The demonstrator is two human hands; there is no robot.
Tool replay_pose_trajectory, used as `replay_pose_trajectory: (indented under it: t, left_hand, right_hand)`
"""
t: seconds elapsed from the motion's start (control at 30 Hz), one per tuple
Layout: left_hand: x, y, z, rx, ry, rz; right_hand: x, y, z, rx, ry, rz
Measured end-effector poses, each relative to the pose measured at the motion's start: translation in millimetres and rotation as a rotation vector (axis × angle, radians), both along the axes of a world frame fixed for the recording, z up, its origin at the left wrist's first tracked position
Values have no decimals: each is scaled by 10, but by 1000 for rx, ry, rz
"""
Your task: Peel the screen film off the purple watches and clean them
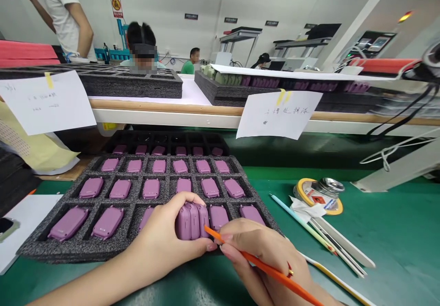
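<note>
My left hand [161, 235] is closed round several small purple cases [189, 221], held upright side by side above the front of a black foam tray [75, 254]. Between the thumb and fingers of my right hand [271, 251] is a thin orange stick [271, 273]. Its tip meets the narrow side of the rightmost case, or lies just before it. The tray's compartments hold more purple cases [107, 221] in rows; my hands hide part of the front row.
A raised shelf edge [165, 112] crosses behind, with foam trays and taped paper notes [280, 115]. At right on the green bench lie a yellow-rimmed roll [302, 187], a metal tin [330, 186], a light-blue pen [292, 214] and a flat pale strip [347, 244]. People are beyond.
</note>
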State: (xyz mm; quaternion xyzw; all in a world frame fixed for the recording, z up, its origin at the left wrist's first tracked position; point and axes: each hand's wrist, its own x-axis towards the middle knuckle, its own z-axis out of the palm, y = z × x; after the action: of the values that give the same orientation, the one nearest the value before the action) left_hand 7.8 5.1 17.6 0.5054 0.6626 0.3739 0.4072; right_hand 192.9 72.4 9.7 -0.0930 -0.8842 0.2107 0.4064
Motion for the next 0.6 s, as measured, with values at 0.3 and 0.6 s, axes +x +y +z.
replay_pose_trajectory:
  t: [0.3,0.6]
  left_hand:
    - [20,5,47,-15,24,-7]
    - [8,4,20,-7,48,-17]
  right_hand:
    - [-2,16,22,-11,25,-13]
    - [-21,-1,56,-53,31,-7]
